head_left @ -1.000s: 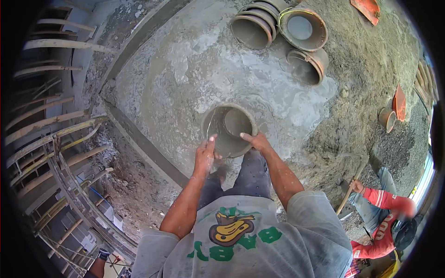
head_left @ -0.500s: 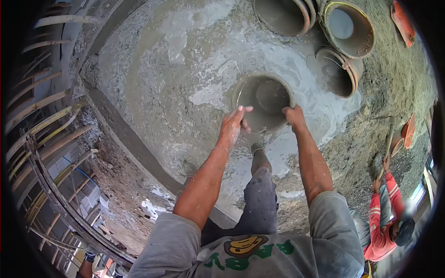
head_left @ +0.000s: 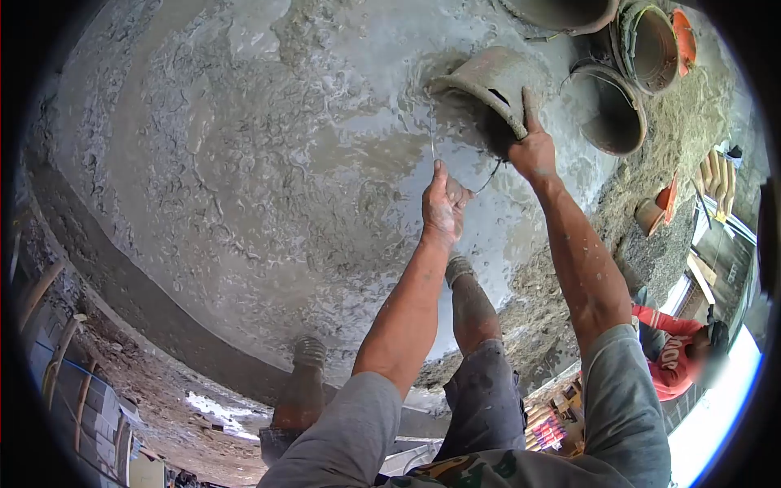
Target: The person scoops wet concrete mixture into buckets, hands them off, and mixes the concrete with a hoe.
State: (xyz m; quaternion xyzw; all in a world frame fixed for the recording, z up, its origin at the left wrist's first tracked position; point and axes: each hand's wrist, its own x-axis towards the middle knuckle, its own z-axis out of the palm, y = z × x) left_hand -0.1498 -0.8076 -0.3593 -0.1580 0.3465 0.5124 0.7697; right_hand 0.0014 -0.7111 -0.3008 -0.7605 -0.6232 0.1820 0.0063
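A mud-coated bucket [head_left: 498, 68] lies tipped on the wet grey mortar [head_left: 358, 134], its mouth facing me. My left hand [head_left: 444, 205] is closed round the bucket's thin wire handle, pulled toward me from the rim. At the right side of the mouth, my right hand [head_left: 534, 151] grips the rim, one finger stretched along the outer wall. Shadow hides the inside of the bucket.
More buckets stand at the upper right, among them a grey one [head_left: 612, 110] and another [head_left: 651, 50] behind it. A person in a red shirt [head_left: 674, 358] is at the right. A low concrete edge [head_left: 154, 325] curves along the left.
The bucket has gone from upright to tipped over, mouth toward me. My left hand has moved from the rim to the wire handle. The view has shifted.
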